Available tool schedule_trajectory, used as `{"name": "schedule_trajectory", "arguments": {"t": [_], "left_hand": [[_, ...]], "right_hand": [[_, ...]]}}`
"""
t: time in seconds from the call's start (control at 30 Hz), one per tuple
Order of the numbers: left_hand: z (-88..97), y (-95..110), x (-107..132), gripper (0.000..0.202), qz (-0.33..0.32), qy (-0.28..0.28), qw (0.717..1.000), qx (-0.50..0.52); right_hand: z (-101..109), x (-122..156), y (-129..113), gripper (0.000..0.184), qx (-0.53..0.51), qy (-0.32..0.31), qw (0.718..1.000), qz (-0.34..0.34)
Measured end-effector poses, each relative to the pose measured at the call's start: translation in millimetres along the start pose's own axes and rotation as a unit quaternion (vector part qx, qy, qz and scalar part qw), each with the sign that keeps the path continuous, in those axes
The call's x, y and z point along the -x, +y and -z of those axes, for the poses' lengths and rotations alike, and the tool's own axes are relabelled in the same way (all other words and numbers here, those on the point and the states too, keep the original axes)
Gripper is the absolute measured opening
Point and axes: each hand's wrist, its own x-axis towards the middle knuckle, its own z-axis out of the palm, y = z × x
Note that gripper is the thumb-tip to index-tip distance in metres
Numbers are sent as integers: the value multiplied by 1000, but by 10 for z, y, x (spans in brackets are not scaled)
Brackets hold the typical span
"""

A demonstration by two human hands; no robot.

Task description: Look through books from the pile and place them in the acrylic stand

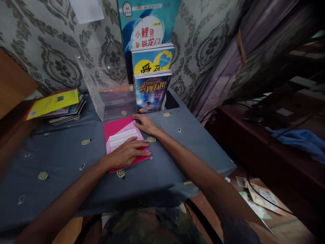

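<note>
A pink book with a pale panel of printed text lies flat on the table in front of me. My left hand rests palm down across its lower right part, fingers stretched and spread. At the book's upper right corner, my right hand lies with its fingertips touching the edge, the fingers loosely extended and the thumb apart. Just beyond stands a clear plastic book rack. In its right side are a dark blue book, a blue and yellow book and a tall teal book.
A stack topped by a yellow book sits at the left, beside a blurred arm-like shape. A black phone lies right of the rack. Patterned cloth hangs behind. Papers and a cable lie low at the right.
</note>
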Motion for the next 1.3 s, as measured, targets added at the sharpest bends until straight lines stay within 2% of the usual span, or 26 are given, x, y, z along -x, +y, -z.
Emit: {"name": "schedule_trajectory", "arguments": {"t": [0.13, 0.27, 0.63, 0.8, 0.9, 0.97, 1.03, 1.1, 1.2, 1.3], "left_hand": [[46, 59, -6, 36, 0, -10, 1000, -1], [54, 102, -8, 42, 8, -20, 1000, 3], [35, 42, 9, 38, -14, -11, 999, 27], [65, 10, 3, 42, 10, -15, 996, 90], [184, -199, 80, 39, 36, 18, 984, 171], [280, -448, 204, 35, 95, 88, 974, 186], [351, -738, 367, 33, 197, 185, 956, 114], [378, -1004, 530, 31, 286, 256, 923, 29], [354, -1251, 687, 32, 318, 280, 906, 9], [320, -1318, 721, 36, 321, 290, 901, 41]], "right_hand": [[5, 16, -17, 46, 30, -1, 1000, 4], [13, 30, -43, 46, 46, -5, 999, -2], [17, 37, -13, 44, 44, 5, 999, 21], [17, 72, -74, 42, 86, -8, 996, 22], [19, 87, -110, 41, 109, -15, 994, 21], [20, 87, -120, 41, 115, -19, 993, 21], [17, 87, -125, 41, 122, -20, 992, 19], [13, 93, -134, 41, 131, -20, 991, 20], [10, 115, -161, 40, 155, -13, 987, 31], [10, 121, -209, 39, 188, -15, 980, 57]]}}
